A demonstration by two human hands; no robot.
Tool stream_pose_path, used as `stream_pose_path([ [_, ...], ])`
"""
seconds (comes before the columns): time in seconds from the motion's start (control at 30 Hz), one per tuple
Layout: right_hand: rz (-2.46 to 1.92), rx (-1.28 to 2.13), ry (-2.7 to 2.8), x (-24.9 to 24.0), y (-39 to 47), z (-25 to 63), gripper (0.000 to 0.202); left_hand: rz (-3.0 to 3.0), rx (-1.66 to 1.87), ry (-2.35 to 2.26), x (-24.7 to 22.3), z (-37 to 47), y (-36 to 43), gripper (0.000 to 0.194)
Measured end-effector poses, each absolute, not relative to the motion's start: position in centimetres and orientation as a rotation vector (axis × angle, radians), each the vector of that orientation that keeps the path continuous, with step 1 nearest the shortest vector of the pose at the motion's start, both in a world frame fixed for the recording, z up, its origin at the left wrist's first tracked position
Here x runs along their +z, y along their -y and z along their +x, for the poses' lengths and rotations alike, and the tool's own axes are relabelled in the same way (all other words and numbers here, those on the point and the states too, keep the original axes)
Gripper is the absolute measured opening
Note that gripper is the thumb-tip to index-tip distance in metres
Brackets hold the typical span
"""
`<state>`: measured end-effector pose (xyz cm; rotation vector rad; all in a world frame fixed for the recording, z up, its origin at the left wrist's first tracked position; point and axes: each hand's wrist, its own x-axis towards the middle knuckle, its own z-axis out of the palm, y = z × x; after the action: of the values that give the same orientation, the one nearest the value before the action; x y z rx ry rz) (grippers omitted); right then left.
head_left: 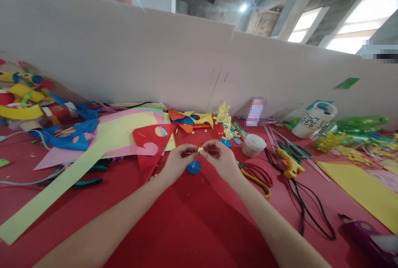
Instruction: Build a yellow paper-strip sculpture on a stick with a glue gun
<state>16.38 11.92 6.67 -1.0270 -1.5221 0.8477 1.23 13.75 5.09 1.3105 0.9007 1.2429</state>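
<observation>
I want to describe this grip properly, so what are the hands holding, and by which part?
The left hand and right hand pinch a small pale-yellow piece by its opposite sides, between fingertips.

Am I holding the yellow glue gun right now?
No, the glue gun lies on the table while your left hand and right hand pinch a small yellow piece.

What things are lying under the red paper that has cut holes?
Under the red paper, a pale yellow sheet and a pink sheet show along its left side. Whatever else its solid part covers cannot be seen.
</observation>
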Motion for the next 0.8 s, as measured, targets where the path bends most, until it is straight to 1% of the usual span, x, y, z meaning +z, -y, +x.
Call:
stream_pose_path([
  [0.13,-1.039,0.829,1.575,6.42,-12.17,16.57,0.021,1.307,1.248,-0.907,5.05,1.23,-13.72,0.014],
  [0.5,-1.052,0.978,1.546,6.57,-12.26,16.56,0.019,1.324,1.199,-0.923,5.50,1.23,-13.52,0.016],
  [0.8,-1.059,0.961,1.555,6.59,-12.14,16.28,0.020,1.307,1.177,-0.903,5.54,1.23,-13.38,0.019],
])
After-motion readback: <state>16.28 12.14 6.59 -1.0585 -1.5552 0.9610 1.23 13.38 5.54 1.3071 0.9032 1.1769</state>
